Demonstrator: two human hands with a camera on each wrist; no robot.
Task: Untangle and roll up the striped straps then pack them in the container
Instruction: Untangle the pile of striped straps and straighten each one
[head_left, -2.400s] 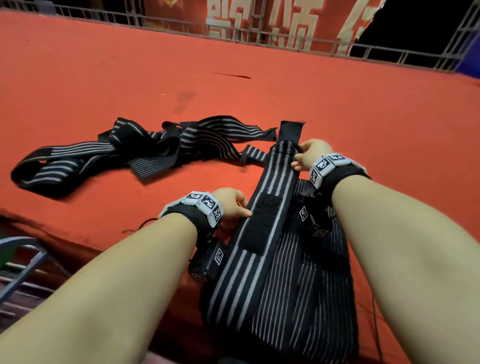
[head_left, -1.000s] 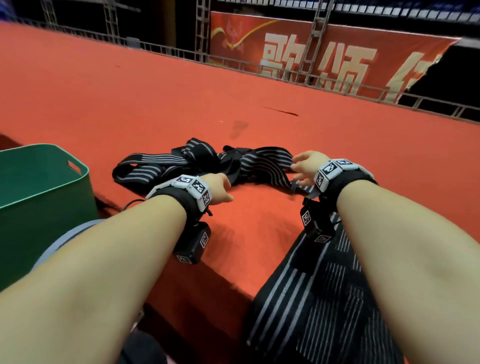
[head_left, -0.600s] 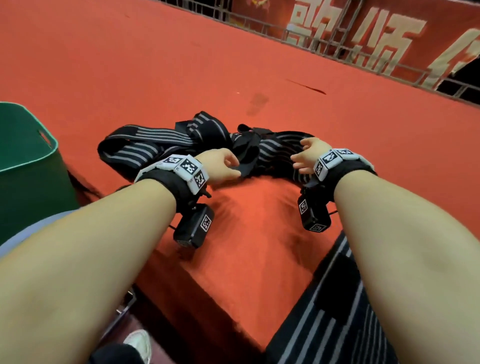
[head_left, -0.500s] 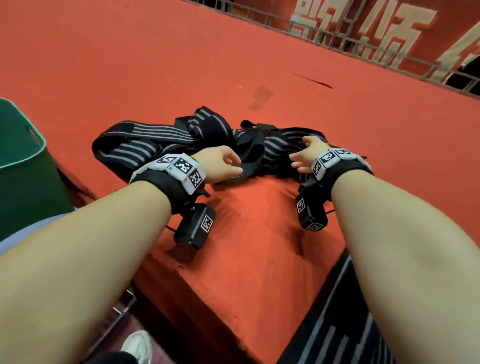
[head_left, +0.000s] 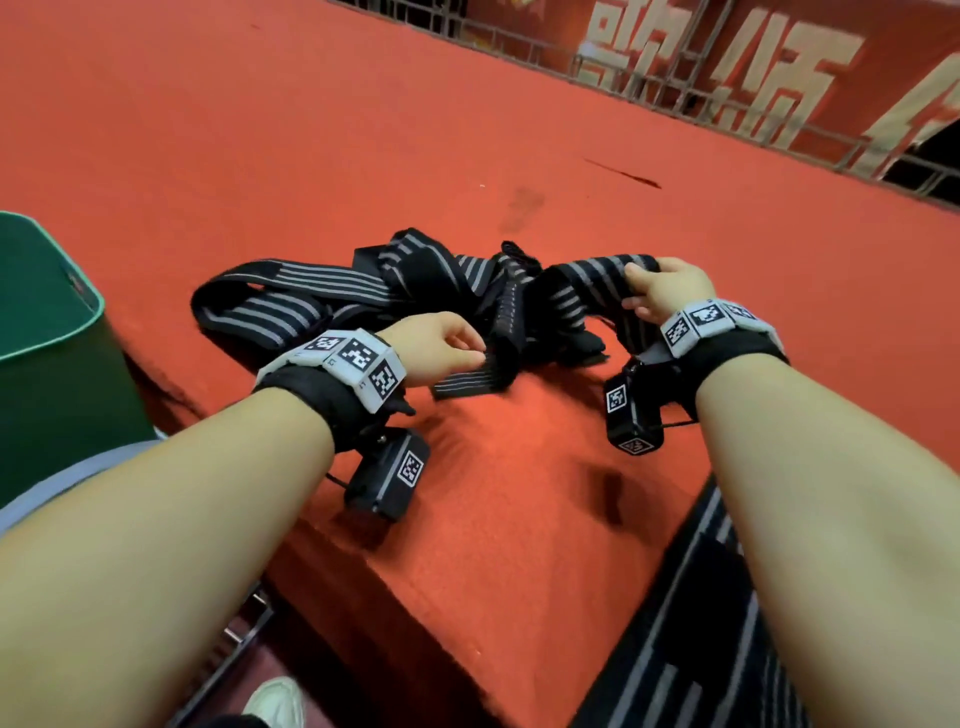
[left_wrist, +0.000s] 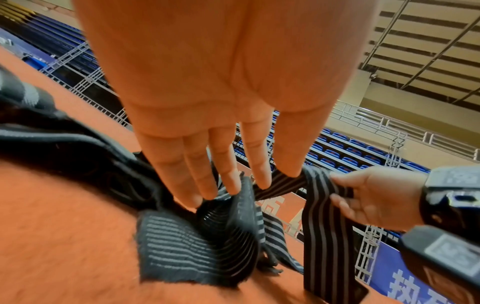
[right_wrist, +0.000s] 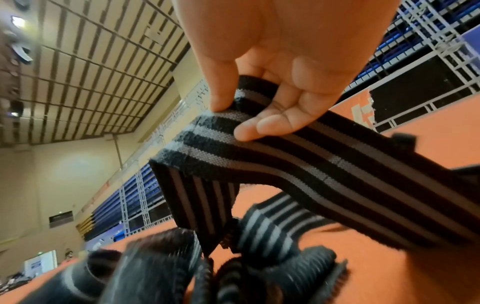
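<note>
Warm, even indoor light is falling from overhead; soft shadows are lying under the wrists, edges are bending, close fabric is blurring.

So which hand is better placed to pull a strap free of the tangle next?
Probably the right hand: it already pinches a lifted striped strap between thumb and fingers. The left hand only touches the tangled pile with straight fingers, so it could hold that down.
</note>
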